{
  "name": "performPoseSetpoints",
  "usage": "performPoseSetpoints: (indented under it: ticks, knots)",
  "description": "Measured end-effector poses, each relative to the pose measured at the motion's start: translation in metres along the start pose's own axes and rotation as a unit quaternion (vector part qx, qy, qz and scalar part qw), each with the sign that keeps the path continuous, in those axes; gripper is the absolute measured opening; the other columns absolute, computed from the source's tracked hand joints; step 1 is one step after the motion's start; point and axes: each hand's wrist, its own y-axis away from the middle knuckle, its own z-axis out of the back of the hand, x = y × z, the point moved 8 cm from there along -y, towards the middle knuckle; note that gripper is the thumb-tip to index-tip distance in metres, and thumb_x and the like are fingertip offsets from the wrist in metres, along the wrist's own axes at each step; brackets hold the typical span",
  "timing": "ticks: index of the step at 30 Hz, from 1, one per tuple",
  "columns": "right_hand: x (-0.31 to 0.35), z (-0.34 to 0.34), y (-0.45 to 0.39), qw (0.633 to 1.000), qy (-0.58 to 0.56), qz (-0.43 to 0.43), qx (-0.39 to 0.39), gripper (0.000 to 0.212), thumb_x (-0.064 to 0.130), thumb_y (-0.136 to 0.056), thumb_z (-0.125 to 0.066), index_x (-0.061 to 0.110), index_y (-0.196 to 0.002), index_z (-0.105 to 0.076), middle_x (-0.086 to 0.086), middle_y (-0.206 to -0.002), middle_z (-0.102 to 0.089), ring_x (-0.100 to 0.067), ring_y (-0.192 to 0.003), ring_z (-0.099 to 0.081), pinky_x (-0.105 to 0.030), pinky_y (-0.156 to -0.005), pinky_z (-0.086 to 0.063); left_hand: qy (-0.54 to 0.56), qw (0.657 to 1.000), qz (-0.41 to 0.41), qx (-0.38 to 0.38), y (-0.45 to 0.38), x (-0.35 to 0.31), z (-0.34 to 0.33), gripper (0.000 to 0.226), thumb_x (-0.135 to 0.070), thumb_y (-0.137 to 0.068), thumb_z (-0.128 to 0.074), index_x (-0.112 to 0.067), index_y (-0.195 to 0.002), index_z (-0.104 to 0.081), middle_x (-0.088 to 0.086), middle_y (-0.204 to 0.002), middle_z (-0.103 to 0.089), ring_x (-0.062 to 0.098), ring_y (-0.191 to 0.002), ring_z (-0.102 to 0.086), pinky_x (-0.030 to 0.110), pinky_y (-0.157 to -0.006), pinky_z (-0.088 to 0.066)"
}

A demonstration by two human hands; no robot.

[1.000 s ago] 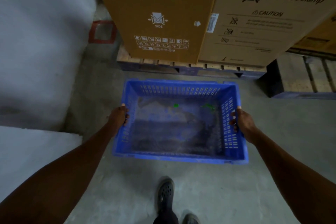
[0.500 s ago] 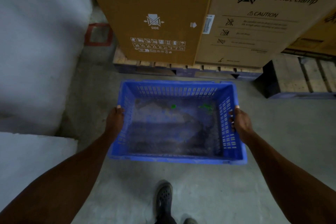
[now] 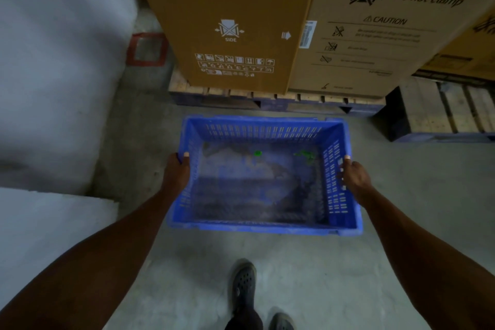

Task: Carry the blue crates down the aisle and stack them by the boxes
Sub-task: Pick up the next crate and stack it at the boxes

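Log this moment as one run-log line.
stage: carrying | left hand: grips blue crate | right hand: grips crate | ahead: boxes on pallet

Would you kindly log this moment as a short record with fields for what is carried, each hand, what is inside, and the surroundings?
carried: one blue crate, held level above the concrete floor
left hand: grips the crate's left rim
right hand: grips the crate's right rim
inside: dusty bottom with small green scraps
ahead: cardboard boxes on a wooden pallet
left side: grey wall
below: the person's dark shoe
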Motion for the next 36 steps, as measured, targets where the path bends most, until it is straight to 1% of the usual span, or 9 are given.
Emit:
performPoseSetpoints:
  ticks: [2, 4, 6, 10, 15, 20, 27, 32, 36]
  knots:
    - [0.007, 0.008, 0.012, 0.996, 0.087, 0.003, 0.002, 0.071, 0.073, -0.090, -0.038, 0.005, -0.096, -0.056, -0.023, -0.096, -0.064, -0.039, -0.091, -0.063, -0.040, -0.076, -0.044, -0.023, 0.998, -0.055, -0.011, 0.016, -0.021, 0.010, 0.047, -0.041, -0.093, -0.052, 0.002, -0.109, -0.060, 0.024, -0.101, -0.066, 0.038, -0.097, -0.065, 0.041, -0.078, -0.047]
    - [0.023, 0.016, 0.030, 0.990, 0.142, 0.025, -0.007, 0.062, 0.057, -0.095, -0.046, 0.003, -0.124, -0.054, -0.027, -0.121, -0.061, -0.044, -0.114, -0.057, -0.042, -0.090, -0.044, -0.086, 0.991, -0.099, -0.014, 0.036, -0.042, 0.027, 0.048, -0.036, -0.092, -0.057, 0.001, -0.123, -0.056, 0.030, -0.117, -0.060, 0.044, -0.110, -0.058, 0.046, -0.090, -0.045]
    - [0.052, 0.025, 0.062, 0.988, 0.145, 0.056, -0.008, 0.064, 0.046, -0.098, -0.050, 0.005, -0.146, -0.040, -0.029, -0.140, -0.049, -0.045, -0.128, -0.048, -0.047, -0.105, -0.039, -0.104, 0.983, -0.152, -0.024, 0.062, -0.067, 0.046, 0.051, -0.032, -0.094, -0.057, 0.000, -0.134, -0.052, 0.029, -0.129, -0.056, 0.043, -0.120, -0.053, 0.046, -0.101, -0.041]
    - [0.121, 0.047, 0.162, 0.979, 0.122, 0.163, -0.022, 0.067, 0.045, -0.095, -0.052, 0.010, -0.150, -0.038, -0.023, -0.146, -0.047, -0.040, -0.133, -0.046, -0.046, -0.109, -0.036, -0.154, 0.955, -0.235, -0.093, 0.143, -0.116, 0.104, 0.060, -0.048, -0.091, -0.046, -0.013, -0.139, -0.051, 0.020, -0.142, -0.050, 0.040, -0.127, -0.050, 0.047, -0.103, -0.042]
    - [0.194, 0.061, 0.306, 0.933, 0.237, 0.269, -0.030, 0.067, 0.051, -0.095, -0.052, 0.027, -0.155, -0.033, -0.009, -0.161, -0.029, -0.035, -0.148, -0.024, -0.051, -0.117, -0.021, -0.280, 0.904, -0.293, -0.138, 0.272, -0.143, 0.170, 0.064, -0.048, -0.095, -0.048, -0.028, -0.153, -0.032, 0.009, -0.161, -0.028, 0.034, -0.144, -0.032, 0.048, -0.112, -0.031]
    - [0.225, 0.061, 0.430, 0.890, 0.254, 0.379, 0.004, 0.072, 0.062, -0.088, -0.043, 0.036, -0.154, -0.031, -0.004, -0.164, -0.023, -0.033, -0.152, -0.014, -0.055, -0.119, -0.014, -0.249, 0.919, -0.226, -0.204, 0.386, -0.126, 0.235, 0.064, -0.047, -0.095, -0.049, -0.027, -0.154, -0.033, 0.010, -0.162, -0.027, 0.033, -0.147, -0.028, 0.049, -0.114, -0.030]
    - [0.203, 0.065, 0.582, 0.825, 0.265, 0.490, 0.095, 0.069, 0.062, -0.093, -0.040, 0.038, -0.156, -0.023, -0.002, -0.167, -0.012, -0.029, -0.153, 0.002, -0.053, -0.121, -0.002, -0.183, 0.929, -0.098, -0.306, 0.559, -0.055, 0.305, 0.061, -0.050, -0.096, -0.048, -0.028, -0.152, -0.037, 0.004, -0.161, -0.029, 0.029, -0.146, -0.029, 0.045, -0.116, -0.029]
    - [0.159, 0.049, 0.693, 0.730, 0.283, 0.588, 0.205, 0.067, 0.059, -0.095, -0.039, 0.038, -0.156, -0.022, -0.002, -0.167, -0.012, -0.026, -0.154, 0.000, -0.053, -0.122, -0.009, -0.093, 0.923, -0.004, -0.374, 0.702, 0.025, 0.325, 0.057, -0.050, -0.097, -0.045, -0.031, -0.151, -0.038, -0.003, -0.161, -0.029, 0.022, -0.146, -0.031, 0.041, -0.114, -0.033]
    - [0.103, 0.027, 0.795, 0.624, 0.305, 0.649, 0.310, 0.066, 0.057, -0.096, -0.036, 0.040, -0.156, -0.018, 0.000, -0.167, -0.008, -0.024, -0.154, 0.001, -0.054, -0.121, -0.012, -0.074, 0.893, 0.097, -0.433, 0.817, 0.104, 0.324, 0.059, -0.051, -0.097, -0.045, -0.033, -0.152, -0.035, -0.003, -0.162, -0.026, 0.021, -0.148, -0.027, 0.041, -0.116, -0.028]
